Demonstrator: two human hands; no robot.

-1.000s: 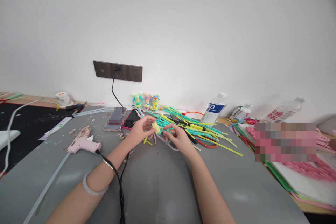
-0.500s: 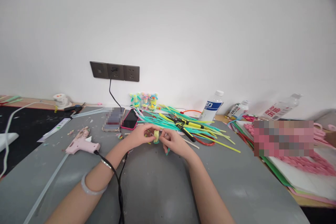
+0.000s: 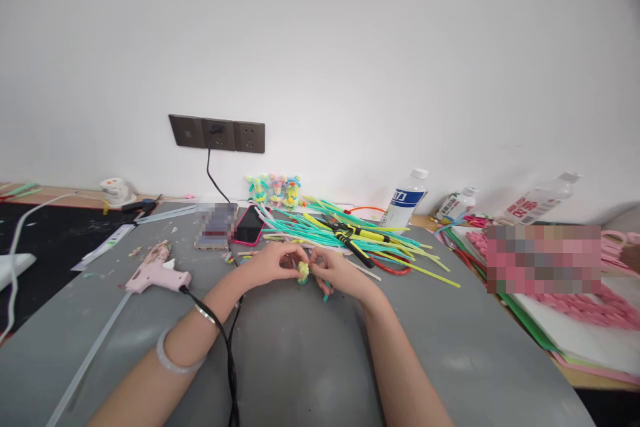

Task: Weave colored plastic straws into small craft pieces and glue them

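Between my hands is a small yellow pipe-cleaner figure with a bit of teal at its lower side. The thumb and fingers of my left hand pinch it from the left. My right hand is closed just to its right, fingertips at the figure's edge. Out from under the right fingers pokes the end of a teal pipe cleaner; the rest of that piece is hidden. Beyond the hands lies a loose pile of teal and yellow pipe cleaners, with yellow-and-black pliers on top.
A pink glue gun lies left, its black cable running by my left forearm. Two phones, one a pink-edged phone, lie behind my left hand. Three small finished figures stand against the wall. A white bottle stands back right.
The yellow figure has turned in my fingers, showing a bumpier side, and sits slightly lower. The teal end under my right hand has shifted a little right and down.
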